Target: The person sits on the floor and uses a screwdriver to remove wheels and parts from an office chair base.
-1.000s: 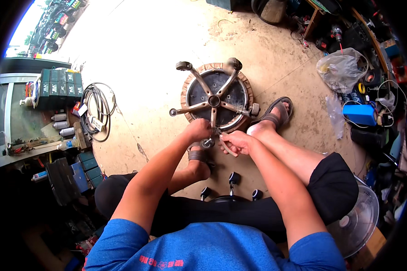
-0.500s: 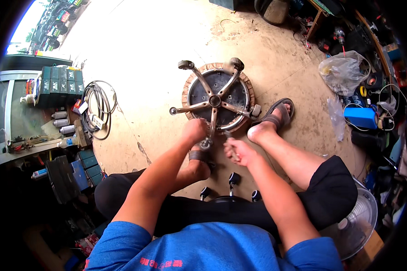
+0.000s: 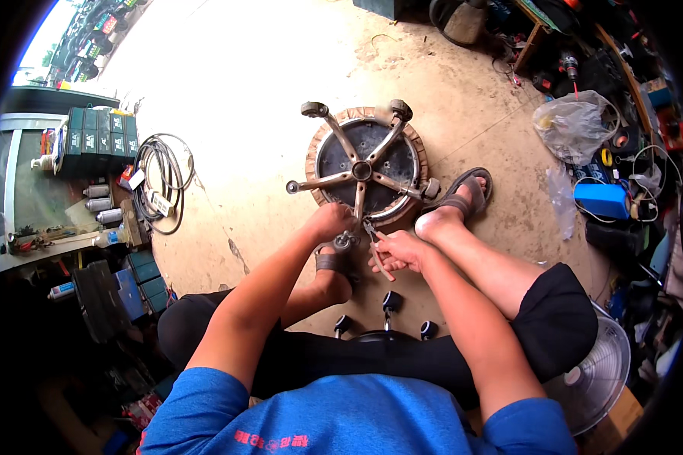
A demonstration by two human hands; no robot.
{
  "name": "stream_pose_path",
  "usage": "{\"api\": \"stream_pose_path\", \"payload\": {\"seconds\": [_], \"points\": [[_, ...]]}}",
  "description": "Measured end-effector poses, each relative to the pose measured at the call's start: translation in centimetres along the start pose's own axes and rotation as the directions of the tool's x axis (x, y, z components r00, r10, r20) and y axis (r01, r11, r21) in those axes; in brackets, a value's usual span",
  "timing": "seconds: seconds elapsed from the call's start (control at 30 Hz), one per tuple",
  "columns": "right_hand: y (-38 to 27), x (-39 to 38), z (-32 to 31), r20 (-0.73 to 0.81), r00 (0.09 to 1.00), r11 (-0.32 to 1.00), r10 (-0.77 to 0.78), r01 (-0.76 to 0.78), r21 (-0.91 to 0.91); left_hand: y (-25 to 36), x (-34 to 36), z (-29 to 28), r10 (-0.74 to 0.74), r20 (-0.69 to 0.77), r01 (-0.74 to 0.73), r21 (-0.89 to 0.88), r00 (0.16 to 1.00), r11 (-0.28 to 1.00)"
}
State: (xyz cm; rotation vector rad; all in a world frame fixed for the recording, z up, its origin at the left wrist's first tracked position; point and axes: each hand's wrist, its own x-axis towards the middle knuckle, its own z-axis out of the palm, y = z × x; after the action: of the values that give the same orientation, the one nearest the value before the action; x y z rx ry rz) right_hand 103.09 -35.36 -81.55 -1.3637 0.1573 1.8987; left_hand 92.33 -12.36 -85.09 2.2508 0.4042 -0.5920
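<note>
An upside-down round stool [image 3: 334,155] lies on the floor between my feet, its five-legged metal base [image 3: 340,139] on top. My left hand [image 3: 332,221] is closed round the near leg [image 3: 359,205], just above its end, where a caster [image 3: 344,242] hangs; my fingertips are partly hidden. My right hand [image 3: 402,252] holds a pair of pliers [image 3: 377,241], handles spread apart. The jaws point at the near leg's right side, close to its end; I cannot tell whether they touch it. Other legs carry casters [image 3: 314,110]; the left leg ends in a small round tip [image 3: 292,186].
Below my hands are the casters [image 3: 391,301] of the seat under me. A coiled cable [image 3: 163,182] and dark green boxes [image 3: 99,140] are at left. At right are a plastic bag [image 3: 573,125], a blue box [image 3: 603,199] and a fan [image 3: 596,371].
My right hand has turned and its pliers now show clearly, with the jaws near the near leg's end. My left hand stays at that leg, shifted slightly.
</note>
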Motion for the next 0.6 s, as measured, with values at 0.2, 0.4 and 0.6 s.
{"api": "stream_pose_path", "payload": {"seconds": [0.2,0.4,0.6], "points": [[0.3,0.9,0.4,-0.132,0.99,0.989,-0.052,0.033,-0.145,1.2,0.4,-0.3,-0.061,0.03,0.062,-0.013,0.998,0.998],[-0.2,2.0,0.7,-0.175,0.98,0.954,-0.099,0.043,-0.297,1.5,0.4,-0.5,-0.052,0.033,0.053,-0.03,0.998,0.998],[-1.5,1.2,2.4,-0.291,0.939,0.867,-0.183,0.014,-0.499,2.6,0.3,-1.0,-0.114,0.015,0.114,-0.035,0.993,0.993]]}}
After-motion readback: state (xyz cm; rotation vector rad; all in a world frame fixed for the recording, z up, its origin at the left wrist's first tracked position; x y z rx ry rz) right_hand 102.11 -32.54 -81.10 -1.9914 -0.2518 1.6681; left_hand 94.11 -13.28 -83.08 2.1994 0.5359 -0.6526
